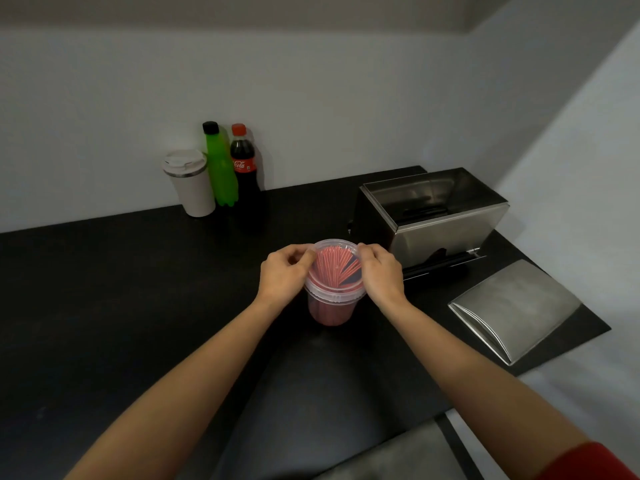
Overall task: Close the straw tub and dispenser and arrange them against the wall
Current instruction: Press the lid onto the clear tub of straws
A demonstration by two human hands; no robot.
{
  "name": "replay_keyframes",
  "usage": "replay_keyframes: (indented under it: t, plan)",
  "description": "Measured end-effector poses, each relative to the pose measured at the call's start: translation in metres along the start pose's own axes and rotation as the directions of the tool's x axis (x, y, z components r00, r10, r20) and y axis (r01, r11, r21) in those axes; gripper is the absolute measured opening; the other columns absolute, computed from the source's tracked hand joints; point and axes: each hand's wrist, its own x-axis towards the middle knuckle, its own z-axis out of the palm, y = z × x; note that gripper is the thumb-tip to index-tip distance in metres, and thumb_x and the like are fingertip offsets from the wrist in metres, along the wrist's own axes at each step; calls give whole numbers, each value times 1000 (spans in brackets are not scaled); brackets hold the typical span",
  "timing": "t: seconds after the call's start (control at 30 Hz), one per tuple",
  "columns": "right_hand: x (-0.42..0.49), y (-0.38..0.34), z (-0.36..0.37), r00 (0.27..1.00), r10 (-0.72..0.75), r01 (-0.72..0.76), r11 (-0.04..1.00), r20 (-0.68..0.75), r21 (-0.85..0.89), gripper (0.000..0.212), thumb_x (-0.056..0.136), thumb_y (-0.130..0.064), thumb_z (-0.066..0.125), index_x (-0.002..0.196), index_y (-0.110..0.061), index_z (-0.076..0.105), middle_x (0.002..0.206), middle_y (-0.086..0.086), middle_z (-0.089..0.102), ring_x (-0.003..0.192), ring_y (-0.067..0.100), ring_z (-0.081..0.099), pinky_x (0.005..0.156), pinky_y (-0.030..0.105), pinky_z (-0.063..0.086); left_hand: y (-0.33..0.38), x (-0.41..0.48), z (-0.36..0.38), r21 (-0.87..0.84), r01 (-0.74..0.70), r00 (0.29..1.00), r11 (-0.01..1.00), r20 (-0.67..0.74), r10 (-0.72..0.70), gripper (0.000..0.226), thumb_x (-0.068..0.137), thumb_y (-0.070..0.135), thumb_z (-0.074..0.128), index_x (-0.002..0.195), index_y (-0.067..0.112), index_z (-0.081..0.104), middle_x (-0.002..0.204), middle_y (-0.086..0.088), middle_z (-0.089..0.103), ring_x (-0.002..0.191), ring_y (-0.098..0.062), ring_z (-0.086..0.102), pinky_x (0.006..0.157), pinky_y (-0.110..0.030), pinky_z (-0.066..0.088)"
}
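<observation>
A clear plastic straw tub point(331, 310) full of red straws stands on the black counter point(138, 289) in the middle. A clear lid point(335, 259) lies on its rim. My left hand point(284, 277) grips the lid's left edge and my right hand point(381, 275) grips its right edge. To the right stands the steel straw dispenser point(446, 233), open on top, with dark straws at its front slot. Its steel lid point(516, 310) lies flat on the counter, in front of the dispenser and to the right.
Against the back wall point(346, 116) stand a white travel cup point(189, 183), a green bottle point(220, 168) and a cola bottle point(245, 168). The side wall runs along the right. The counter's front edge is near me at the lower right.
</observation>
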Motion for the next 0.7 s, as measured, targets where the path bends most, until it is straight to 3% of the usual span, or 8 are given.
replay_keyframes:
  t: [0.1, 0.23, 0.33, 0.5, 0.6, 0.7]
  plan:
    - [-3, 2, -5, 1000, -7, 7, 1000, -4, -11, 31, 95, -41, 40, 104, -22, 62, 79, -11, 59, 75, 3, 55, 65, 26, 40, 4, 0, -2, 35, -32, 998, 999, -48, 34, 28, 87, 32, 61, 113, 20, 64, 91, 14, 63, 85, -1, 62, 72, -18, 50]
    - [-11, 3, -12, 999, -33, 33, 999, 1, 9, 26, 94, -40, 43, 101, -23, 62, 79, -5, 63, 77, 11, 62, 70, 33, 51, 12, -1, -3, 119, -101, 987, 988, -113, 114, 32, 84, 32, 64, 114, 20, 63, 100, 8, 66, 88, 0, 61, 76, -20, 51]
    - [-14, 5, -21, 998, -67, 67, 998, -9, 20, 24, 93, -37, 46, 103, -21, 61, 82, -9, 61, 79, 6, 59, 66, 23, 45, 21, -4, -2, 207, -201, 963, 957, -136, 231, 34, 83, 32, 64, 115, 20, 64, 112, 3, 66, 105, -7, 57, 89, -30, 49]
    - [-15, 11, -44, 999, -42, 43, 997, -23, 58, 28, 94, -35, 48, 110, -17, 60, 87, -8, 59, 82, 7, 57, 71, 24, 42, 48, -13, 10, 361, -327, 915, 873, -111, 389, 33, 82, 36, 64, 114, 25, 64, 115, 3, 63, 112, -15, 47, 81, -23, 33]
    - [-18, 17, -69, 997, -67, 68, 996, -29, 56, 24, 94, -34, 48, 105, -16, 60, 80, -10, 57, 75, 2, 53, 62, 19, 36, 65, -24, 28, 363, -381, 891, 850, -100, 443, 32, 82, 36, 64, 112, 26, 64, 111, 6, 64, 108, -12, 48, 79, -20, 31]
    - [-20, 38, -124, 997, -71, 73, 995, -29, 65, 28, 94, -34, 47, 107, -13, 60, 86, -7, 58, 79, 4, 53, 67, 22, 37, 90, -50, 76, 354, -423, 873, 834, -85, 480, 30, 82, 34, 64, 111, 25, 65, 106, 7, 64, 100, -7, 46, 78, -21, 32]
